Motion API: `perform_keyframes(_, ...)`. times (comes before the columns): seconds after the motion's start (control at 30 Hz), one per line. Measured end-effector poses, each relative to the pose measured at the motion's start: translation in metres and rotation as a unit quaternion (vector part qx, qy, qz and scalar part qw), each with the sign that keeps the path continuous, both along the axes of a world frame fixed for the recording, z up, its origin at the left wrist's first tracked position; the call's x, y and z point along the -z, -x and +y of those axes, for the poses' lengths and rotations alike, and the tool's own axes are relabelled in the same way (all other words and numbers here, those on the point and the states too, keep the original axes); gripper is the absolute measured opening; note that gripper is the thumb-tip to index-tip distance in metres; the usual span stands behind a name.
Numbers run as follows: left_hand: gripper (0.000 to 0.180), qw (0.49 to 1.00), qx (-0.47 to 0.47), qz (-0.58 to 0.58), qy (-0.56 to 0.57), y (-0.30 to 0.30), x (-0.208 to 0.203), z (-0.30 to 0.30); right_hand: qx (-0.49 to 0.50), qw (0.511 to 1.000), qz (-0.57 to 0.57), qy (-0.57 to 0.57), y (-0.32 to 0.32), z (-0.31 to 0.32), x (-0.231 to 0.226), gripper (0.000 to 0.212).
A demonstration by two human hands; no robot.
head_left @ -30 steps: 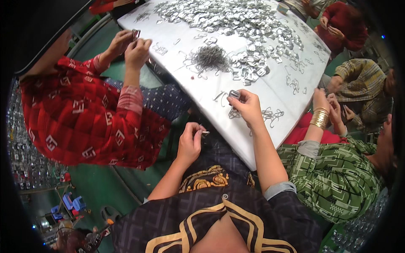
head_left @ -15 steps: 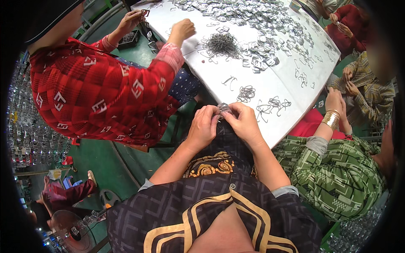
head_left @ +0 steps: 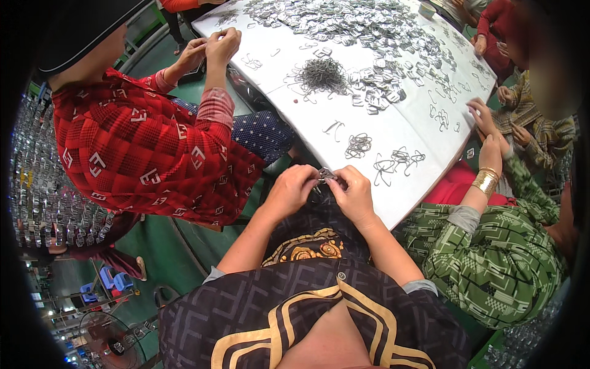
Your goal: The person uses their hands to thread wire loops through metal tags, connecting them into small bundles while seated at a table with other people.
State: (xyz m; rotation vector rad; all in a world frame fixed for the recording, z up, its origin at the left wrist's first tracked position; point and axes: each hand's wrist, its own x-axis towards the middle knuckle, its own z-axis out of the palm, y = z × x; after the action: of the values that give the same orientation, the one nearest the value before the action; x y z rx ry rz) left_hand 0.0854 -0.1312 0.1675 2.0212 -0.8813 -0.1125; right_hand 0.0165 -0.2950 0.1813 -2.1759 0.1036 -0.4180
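Observation:
A small silver metal buckle (head_left: 326, 174) is pinched between my two hands, just off the near corner of the white table (head_left: 307, 138). My left hand (head_left: 291, 188) grips its left side with thumb and fingertips. The fingers of my right hand (head_left: 354, 195) close on its right side. A thin wire end shows below the buckle, but my fingertips hide how it sits. On the table in front of my hands lie a small bunch of bent wire hooks (head_left: 358, 145) and a looser spread of hooks (head_left: 399, 162).
Farther back are a dense pile of wire hooks (head_left: 319, 76) and a broad heap of metal buckles (head_left: 378, 61). A person in a red patterned shirt (head_left: 141, 147) works at my left. A person in green (head_left: 491, 258) sits at my right, with others beyond.
My hands have shifted slightly down, still holding the buckle. The red-shirted person's right hand has left the table and joined the other hand. The green-clad person's hand now reaches toward the table edge.

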Motion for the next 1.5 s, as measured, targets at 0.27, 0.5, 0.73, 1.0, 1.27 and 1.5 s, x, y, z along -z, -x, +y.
perform_keyframes(0.27,0.006,0.97,-0.133,-0.206,0.006,-0.117,0.005,-0.022,0.015,0.999,-0.024,-0.021,-0.004,-0.013,0.037,0.012)
perform_keyframes(0.5,0.008,0.942,-0.145,-0.264,-0.15,-0.196,0.009,-0.047,-0.004,0.998,-0.057,-0.021,-0.003,-0.015,0.037,0.011)
perform_keyframes(0.73,0.012,0.898,-0.079,-0.306,-0.306,-0.213,0.013,-0.058,-0.008,0.999,-0.037,-0.008,-0.001,-0.014,0.034,0.011)
perform_keyframes(1.0,0.007,0.894,-0.06,-0.329,-0.297,-0.228,0.019,-0.059,-0.013,0.999,-0.045,-0.009,-0.004,-0.014,0.035,0.01)
perform_keyframes(1.27,0.007,0.985,-0.091,0.037,0.143,-0.122,-0.007,-0.041,-0.013,0.998,-0.062,-0.005,-0.004,-0.013,0.038,0.011)
perform_keyframes(1.5,0.008,0.987,0.05,0.072,0.136,-0.023,-0.002,-0.019,-0.002,0.999,-0.03,-0.038,-0.002,-0.012,0.038,0.01)
